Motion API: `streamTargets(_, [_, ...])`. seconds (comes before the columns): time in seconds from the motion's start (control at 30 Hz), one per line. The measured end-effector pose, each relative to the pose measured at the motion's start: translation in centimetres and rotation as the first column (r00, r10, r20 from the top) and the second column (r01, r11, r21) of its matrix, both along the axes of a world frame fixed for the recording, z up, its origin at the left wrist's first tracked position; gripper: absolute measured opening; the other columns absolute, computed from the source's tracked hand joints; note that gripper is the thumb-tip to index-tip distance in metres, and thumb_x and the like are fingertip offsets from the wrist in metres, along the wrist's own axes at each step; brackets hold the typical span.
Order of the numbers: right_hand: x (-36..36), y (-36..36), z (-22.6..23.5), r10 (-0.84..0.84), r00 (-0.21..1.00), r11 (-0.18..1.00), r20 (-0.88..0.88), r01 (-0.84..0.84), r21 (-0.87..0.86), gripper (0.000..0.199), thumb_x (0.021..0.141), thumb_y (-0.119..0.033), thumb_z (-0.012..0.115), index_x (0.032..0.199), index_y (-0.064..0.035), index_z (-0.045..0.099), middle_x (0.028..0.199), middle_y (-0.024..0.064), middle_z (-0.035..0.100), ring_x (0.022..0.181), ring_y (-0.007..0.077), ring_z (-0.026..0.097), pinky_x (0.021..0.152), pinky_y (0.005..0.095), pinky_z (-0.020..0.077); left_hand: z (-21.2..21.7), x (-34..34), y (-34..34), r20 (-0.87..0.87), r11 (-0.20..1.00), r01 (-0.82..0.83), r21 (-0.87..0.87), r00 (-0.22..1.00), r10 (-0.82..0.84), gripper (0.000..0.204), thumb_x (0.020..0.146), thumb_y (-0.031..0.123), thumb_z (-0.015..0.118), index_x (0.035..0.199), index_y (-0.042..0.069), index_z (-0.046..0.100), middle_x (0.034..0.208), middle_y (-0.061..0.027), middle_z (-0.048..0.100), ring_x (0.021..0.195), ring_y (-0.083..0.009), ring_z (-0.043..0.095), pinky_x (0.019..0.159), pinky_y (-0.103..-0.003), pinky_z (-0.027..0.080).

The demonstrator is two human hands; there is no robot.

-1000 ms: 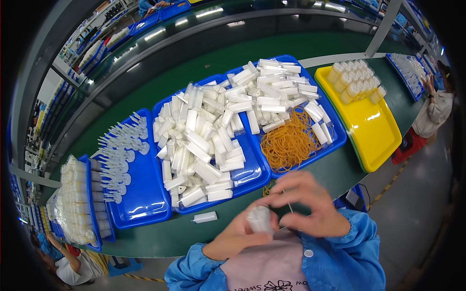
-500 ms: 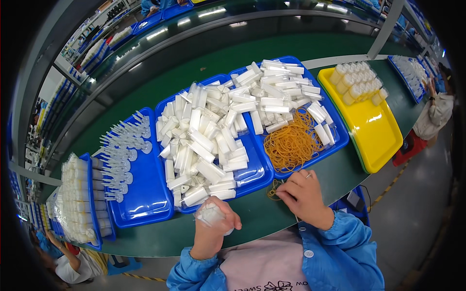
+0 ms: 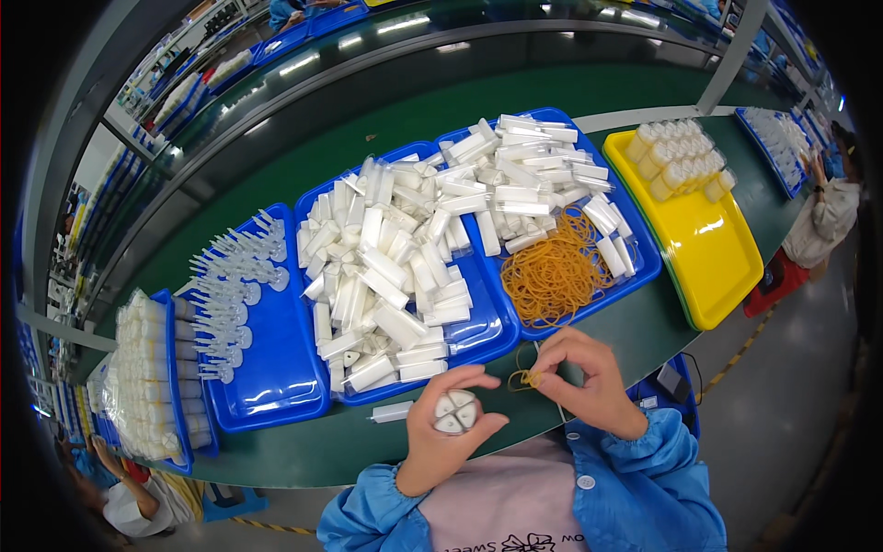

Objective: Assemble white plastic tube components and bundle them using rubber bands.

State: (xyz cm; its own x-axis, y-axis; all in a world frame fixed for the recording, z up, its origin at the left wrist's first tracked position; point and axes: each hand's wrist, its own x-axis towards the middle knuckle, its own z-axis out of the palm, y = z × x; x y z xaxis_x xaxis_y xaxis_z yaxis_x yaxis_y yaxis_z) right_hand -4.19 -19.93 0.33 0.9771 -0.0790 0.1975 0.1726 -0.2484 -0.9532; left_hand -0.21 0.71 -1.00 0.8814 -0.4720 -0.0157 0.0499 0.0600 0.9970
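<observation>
My left hand is wrapped round a bundle of white wedge-shaped pieces, whose round, segmented end faces up. Its thumb and forefinger reach past the bundle. Thumb and fingertips of my right hand pinch a few thin yellow-brown rubber bands, just right of the bundle and apart from it. One loose white piece lies on the green table beside my left hand. Beyond my hands, a pile of rubber bands and many white pieces fill two blue trays.
To the left, a blue tray holds clear stemmed plastic parts; bagged white cylinders stand beyond it. A yellow tray at right carries wrapped white-and-yellow bundles. Other people sit at both far sides.
My left hand has turned, bringing the bundle's segmented end into view, and moved slightly right. My right hand has tilted upward with the rubber bands. The loose piece on the table now shows.
</observation>
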Motion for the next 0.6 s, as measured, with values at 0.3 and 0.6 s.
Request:
streamTargets(0.3, [-0.2,1.0,-0.3,0.111,0.994,0.971,0.009,-0.11,0.211,0.009,0.084,-0.002,0.067,0.091,-0.0014,0.062,0.094,0.0077,0.056,0.076,0.0126,0.055,0.068,0.0253,0.0448,-0.4,0.4,-1.9,-0.022,0.996,0.004,-0.086,1.0,-0.006,0.07,0.072,-0.007,0.074,0.132,0.002,0.039,0.092,-0.0096,0.064,0.073,-0.01,0.059,0.066,-0.021,0.048])
streamTargets(0.6, [-0.7,1.5,0.4,0.374,0.923,0.432,-0.092,-0.086,0.898,0.016,0.095,-0.016,0.057,0.092,-0.0054,0.046,0.088,0.0084,0.051,0.059,0.0086,0.041,0.058,0.0241,0.0395,1.6,1.4,-1.3,-0.452,0.891,-0.204,-0.405,0.892,-0.001,0.065,0.08,0.003,0.068,0.136,0.001,0.035,0.082,-0.0073,0.061,0.071,-0.0134,0.056,0.068,-0.028,0.048])
